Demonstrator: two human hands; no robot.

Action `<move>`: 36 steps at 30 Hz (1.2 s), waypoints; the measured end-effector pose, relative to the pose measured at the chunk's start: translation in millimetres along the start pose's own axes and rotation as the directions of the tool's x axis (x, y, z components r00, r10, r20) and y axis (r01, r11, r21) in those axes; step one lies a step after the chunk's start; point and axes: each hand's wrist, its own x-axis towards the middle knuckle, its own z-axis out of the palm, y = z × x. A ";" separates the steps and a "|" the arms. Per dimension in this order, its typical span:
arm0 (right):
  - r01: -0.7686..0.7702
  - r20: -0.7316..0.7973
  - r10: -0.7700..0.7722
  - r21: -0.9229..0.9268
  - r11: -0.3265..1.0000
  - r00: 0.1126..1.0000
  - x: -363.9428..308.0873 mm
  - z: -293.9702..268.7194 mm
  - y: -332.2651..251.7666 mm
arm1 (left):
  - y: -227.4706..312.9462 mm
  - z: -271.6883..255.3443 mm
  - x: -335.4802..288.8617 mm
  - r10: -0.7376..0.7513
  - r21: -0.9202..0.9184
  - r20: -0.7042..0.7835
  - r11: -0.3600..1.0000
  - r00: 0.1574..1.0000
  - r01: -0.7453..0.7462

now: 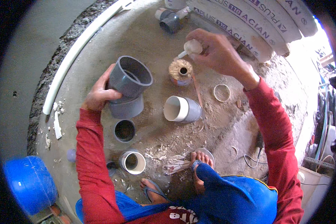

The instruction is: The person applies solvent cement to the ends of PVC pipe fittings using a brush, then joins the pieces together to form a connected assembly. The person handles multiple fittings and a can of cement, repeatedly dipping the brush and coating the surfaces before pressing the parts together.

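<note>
"So, in the head view, what is the left hand (100, 91) doing?"

"It grips a dark grey pipe fitting (128, 84) left of centre, thumb along the near side, fingers mostly hidden behind. The fitting's wide mouth tilts up toward the camera. I can't tell whether the paler grey section just below belongs to it."

"And the right hand?"

"The right hand (216, 50), upper right of centre, pinches a white applicator cap (193, 47). Its stem slants down to the left, toward the round can (177, 75) standing near the middle top, whose mouth is uncovered."

"Which step would you call that?"

"Probably loading the applicator with glue, ready for coating a joint. I can't make out whether the tip carries any."

"What does the next move call for?"

"Likely bringing the applicator left to the fitting's mouth, with the left hand steady, and spreading an even coat without drips."

"Anything close by?"

"A white-and-grey pipe piece (183, 109) lies on its side below the can, and a thin pale ring (222, 92) rests to its right."
</note>
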 end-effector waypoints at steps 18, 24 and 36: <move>0.025 0.413 0.117 -0.323 0.946 0.903 -30.6 120.0 94.9 | 29.3 -33.6 -0.9 -0.233 0.103 0.162 0.970 0.959 0.218; -0.091 0.104 0.117 -0.222 0.971 0.988 -86.6 117.4 87.0 | 34.2 -51.0 -11.5 -0.376 0.075 0.177 0.927 0.910 0.369; -0.101 0.280 0.247 -0.448 0.888 0.928 -59.0 124.2 66.8 | 24.4 -54.4 -30.5 -0.435 0.033 0.046 0.901 0.899 0.433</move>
